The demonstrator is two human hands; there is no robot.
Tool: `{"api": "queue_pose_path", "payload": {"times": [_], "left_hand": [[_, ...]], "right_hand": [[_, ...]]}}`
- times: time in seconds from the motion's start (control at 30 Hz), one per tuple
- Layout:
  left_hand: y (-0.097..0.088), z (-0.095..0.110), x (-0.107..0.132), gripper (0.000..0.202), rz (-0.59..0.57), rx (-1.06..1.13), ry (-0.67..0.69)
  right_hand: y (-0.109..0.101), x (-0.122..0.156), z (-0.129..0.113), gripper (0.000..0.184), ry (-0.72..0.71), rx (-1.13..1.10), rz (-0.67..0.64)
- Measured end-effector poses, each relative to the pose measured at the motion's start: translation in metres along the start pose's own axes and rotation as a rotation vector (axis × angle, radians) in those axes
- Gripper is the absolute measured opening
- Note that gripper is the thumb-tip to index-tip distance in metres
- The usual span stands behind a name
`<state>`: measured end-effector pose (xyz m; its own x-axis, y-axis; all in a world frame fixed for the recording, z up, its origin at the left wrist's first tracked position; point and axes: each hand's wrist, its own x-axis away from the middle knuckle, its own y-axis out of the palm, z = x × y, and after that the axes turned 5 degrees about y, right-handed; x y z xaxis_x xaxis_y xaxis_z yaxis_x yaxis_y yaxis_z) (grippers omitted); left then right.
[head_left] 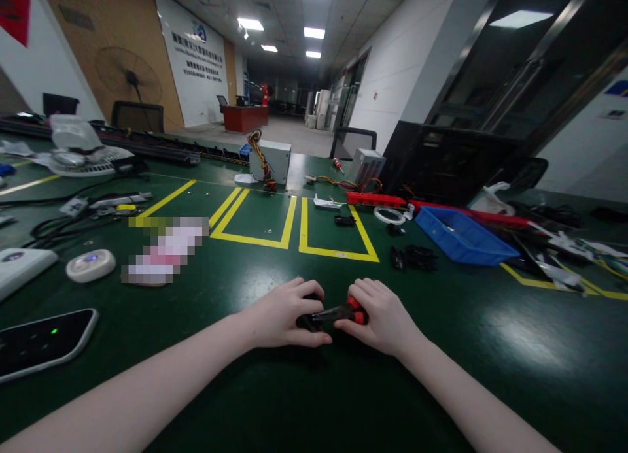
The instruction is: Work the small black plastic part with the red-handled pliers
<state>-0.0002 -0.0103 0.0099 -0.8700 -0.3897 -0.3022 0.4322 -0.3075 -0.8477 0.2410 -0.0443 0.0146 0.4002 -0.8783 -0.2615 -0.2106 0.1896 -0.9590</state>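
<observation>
Holding pliers (332, 314) by the red handles (360, 318), right hand (385, 316)'s looking snug; left hand (287, 314)'s pinching a black part (307, 323), probably light, stiff tbh, best held by its sides.

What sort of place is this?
Probably an office used as an electronics workshop: the right hand holds red-handled pliers over a green bench, a grey box with bundled wires stands farther back, and lettering marks a wall behind.

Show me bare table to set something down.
Widest free patch: green table right of the right hand, nearer than the blue bin. A smaller one lies between the left hand and the yellow tape. Crowded: the left side, with the cream round device and black-faced device, and around the bin, with black parts.
</observation>
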Motion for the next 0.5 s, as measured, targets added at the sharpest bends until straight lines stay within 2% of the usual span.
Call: {"api": "queue_pose_path", "payload": {"times": [0.3,0.5], "left_hand": [[0.002,0.0055,0.0001,0.021,0.145,-0.102,-0.014],[0.0048,0.004,-0.0013,0.021,0.167,-0.165,0.001]], "right_hand": [[0.0013,-0.0011,0.0025,0.046,0.024,-0.028,0.001],[0.0038,-0.0009,0.0038,0.046,0.049,-0.06,-0.011]]}}
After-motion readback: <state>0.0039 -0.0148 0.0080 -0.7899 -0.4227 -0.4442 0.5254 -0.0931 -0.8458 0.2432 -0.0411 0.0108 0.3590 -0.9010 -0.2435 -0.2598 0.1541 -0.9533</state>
